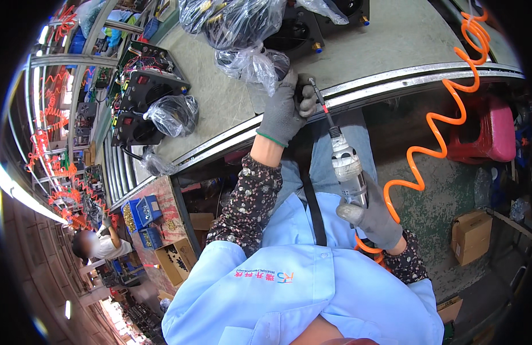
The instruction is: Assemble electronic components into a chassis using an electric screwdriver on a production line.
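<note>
My right hand, in a grey glove, is wrapped round the body of a silver air screwdriver. The tool's long dark bit points up and away, over the bench edge. Close beside the bit's tip is my left hand, also in a grey glove, with its fingers curled together. Whatever those fingers pinch is too small or hidden to name. Just beyond the left hand lies a clear plastic bag, next to larger bagged dark parts.
An orange coiled air hose hangs at the right. Black units with red switches stand on the left of the bench. Blue bins of small hardware sit lower left. A pink stool and a cardboard box are at right.
</note>
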